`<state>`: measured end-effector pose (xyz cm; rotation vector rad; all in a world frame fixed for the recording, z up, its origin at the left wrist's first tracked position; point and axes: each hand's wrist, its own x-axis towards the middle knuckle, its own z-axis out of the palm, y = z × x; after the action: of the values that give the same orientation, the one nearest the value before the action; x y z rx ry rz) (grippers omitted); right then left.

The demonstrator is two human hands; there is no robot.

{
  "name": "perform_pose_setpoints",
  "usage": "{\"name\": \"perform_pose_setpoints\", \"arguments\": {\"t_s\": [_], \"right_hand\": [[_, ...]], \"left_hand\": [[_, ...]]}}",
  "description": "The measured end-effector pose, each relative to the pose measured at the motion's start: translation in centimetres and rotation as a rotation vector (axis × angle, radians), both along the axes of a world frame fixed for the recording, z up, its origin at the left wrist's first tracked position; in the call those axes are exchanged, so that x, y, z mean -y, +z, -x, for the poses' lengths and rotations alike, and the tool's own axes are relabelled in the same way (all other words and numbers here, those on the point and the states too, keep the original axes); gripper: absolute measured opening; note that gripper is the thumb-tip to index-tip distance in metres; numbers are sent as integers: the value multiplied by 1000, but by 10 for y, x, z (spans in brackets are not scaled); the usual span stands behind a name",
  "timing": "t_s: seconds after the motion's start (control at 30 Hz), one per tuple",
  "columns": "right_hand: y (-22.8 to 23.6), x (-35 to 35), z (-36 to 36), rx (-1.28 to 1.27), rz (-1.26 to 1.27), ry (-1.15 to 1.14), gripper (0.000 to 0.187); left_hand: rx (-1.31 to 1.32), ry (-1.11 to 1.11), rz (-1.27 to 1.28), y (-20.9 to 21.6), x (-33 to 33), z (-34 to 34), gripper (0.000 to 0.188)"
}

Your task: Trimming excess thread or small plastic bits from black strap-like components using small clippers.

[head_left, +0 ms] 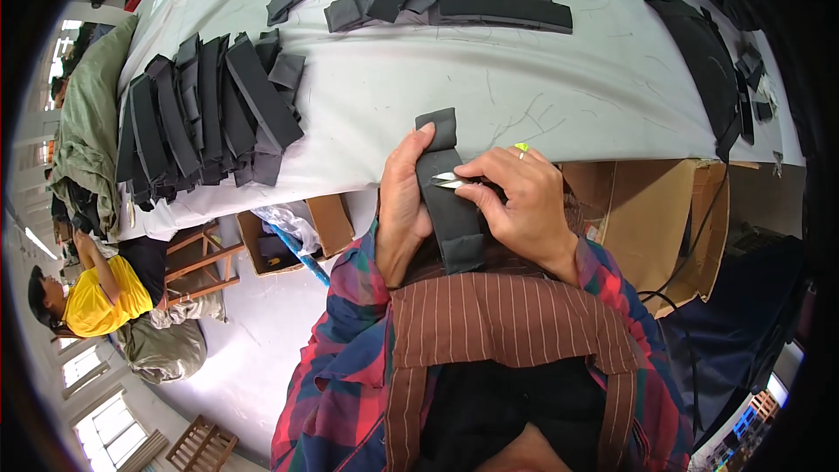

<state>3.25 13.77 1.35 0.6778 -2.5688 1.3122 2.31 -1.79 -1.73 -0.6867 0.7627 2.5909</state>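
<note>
A black fabric strip (454, 218) with folded ends is held in front of my body, at the near edge of the white-covered table. My left hand (405, 192) grips it along its left side, thumb on the upper part. Closed in a pinch, my right hand (529, 201) holds a pair of thread snips (448, 180). Their bright metal tips point left and lie over the strip's upper middle; whether they touch the cloth I cannot tell. The snips' handles are hidden in my fingers.
Similar black strips lie in a row (210, 114) at the left and in a heap (498, 13) at the far side. A curved black piece (699, 61) is at the right. Cardboard boxes (647, 210) stand below the table. Another person (109, 297) sits at the left.
</note>
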Motion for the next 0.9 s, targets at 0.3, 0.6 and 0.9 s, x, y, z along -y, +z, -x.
{"name": "perform_pose_setpoints", "arguments": {"t_s": [0.3, 0.6, 0.9], "right_hand": [[-1, -10, 9, 23, 19, 110, 14], [-4, -17, 16, 108, 60, 204, 14], [-4, -12, 10, 35, -1, 153, 15]], "left_hand": [[-60, -40, 100, -5, 0, -3, 19], [-105, -90, 106, -8, 0, -1, 23], [-139, -76, 161, 3, -7, -3, 20]]}}
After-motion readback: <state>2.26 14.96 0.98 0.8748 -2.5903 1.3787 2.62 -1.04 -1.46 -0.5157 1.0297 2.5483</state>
